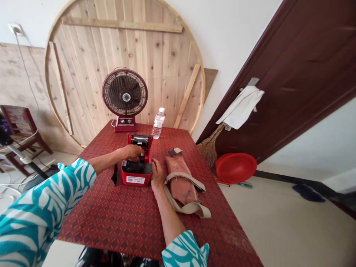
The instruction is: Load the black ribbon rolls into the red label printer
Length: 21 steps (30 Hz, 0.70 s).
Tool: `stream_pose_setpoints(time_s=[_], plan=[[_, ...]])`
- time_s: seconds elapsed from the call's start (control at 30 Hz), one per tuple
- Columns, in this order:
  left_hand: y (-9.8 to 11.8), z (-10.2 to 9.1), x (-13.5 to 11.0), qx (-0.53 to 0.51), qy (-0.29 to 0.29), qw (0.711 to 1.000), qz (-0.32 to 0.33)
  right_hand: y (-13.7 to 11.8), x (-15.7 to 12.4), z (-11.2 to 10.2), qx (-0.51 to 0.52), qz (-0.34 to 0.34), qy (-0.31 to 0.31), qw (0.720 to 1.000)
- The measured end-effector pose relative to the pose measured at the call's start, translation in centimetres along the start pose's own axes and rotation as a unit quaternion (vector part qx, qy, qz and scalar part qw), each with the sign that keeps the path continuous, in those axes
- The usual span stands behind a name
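Observation:
A small red and black machine [137,180] stands on the table with its lid raised and a pale label on the side facing me. Inside the lid, a shiny bar or roller shows. My left hand [131,152] reaches over the open top, its fingers curled down into the machine; the fingertips and anything in them are hidden. Against the machine's right side, my right hand [157,173] grips it, fingers along the wall. A black strap-like piece [114,175] lies just left of the machine. Close to my right hand rests a worn reddish pouch [178,170] with a beige strap and buckle.
The table [111,222] has a red patterned cover. Toward its far end stand a dark red fan [125,97] and a clear water bottle [158,124]. A large round wooden panel [167,55] leans behind. Right, on the floor, are a red basin [236,168] and a broom [210,150].

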<state>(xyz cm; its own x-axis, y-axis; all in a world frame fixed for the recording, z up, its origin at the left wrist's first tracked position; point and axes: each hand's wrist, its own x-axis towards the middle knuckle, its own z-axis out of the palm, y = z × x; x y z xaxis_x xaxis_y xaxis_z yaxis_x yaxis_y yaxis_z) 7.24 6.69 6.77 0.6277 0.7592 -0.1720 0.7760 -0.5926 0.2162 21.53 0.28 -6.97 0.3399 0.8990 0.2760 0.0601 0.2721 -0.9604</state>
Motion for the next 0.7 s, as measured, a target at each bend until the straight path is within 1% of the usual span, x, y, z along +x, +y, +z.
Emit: stream_pose_setpoints(time_s=[0.1, 0.23, 0.3, 0.33, 0.4, 0.5, 0.57, 0.63, 0.7], plan=[[1.1, -0.4, -0.7, 0.018, 0.041, 0.999, -0.02, -0.1, 0.3, -0.5, -0.004, -0.008, -0.005, 1.0], [2.9, -1.2, -2.9, 0.049, 0.072, 0.996, 0.011, 0.0, 0.5, -0.9, -0.002, -0.006, -0.009, 1.0], [2.7, -1.8, -4.6, 0.016, 0.106, 0.994, 0.021, 0.2, 0.5, -0.9, 0.003, -0.004, -0.009, 1.0], [2.2, -2.2, -5.4, -0.017, 0.128, 0.991, 0.021, 0.3, 0.6, -0.9, 0.006, -0.005, -0.009, 1.0], [0.2, -2.9, -6.9, -0.104, 0.179, 0.978, 0.007, 0.7, 0.6, -0.9, 0.012, -0.006, -0.011, 1.0], [-4.2, -3.7, -7.8, -0.234, 0.266, 0.935, -0.028, 1.1, 0.7, -0.9, 0.015, 0.001, -0.011, 1.0], [-7.2, -3.9, -7.4, -0.277, 0.315, 0.906, -0.06, 1.1, 0.8, -0.9, 0.014, 0.008, -0.01, 1.0], [-9.7, -3.4, -6.4, -0.29, 0.328, 0.894, -0.093, 0.9, 0.8, -1.0, 0.009, 0.014, -0.012, 1.0], [-11.4, -2.4, -5.1, -0.277, 0.33, 0.891, -0.142, 0.7, 0.8, -1.1, 0.002, 0.017, -0.013, 1.0]])
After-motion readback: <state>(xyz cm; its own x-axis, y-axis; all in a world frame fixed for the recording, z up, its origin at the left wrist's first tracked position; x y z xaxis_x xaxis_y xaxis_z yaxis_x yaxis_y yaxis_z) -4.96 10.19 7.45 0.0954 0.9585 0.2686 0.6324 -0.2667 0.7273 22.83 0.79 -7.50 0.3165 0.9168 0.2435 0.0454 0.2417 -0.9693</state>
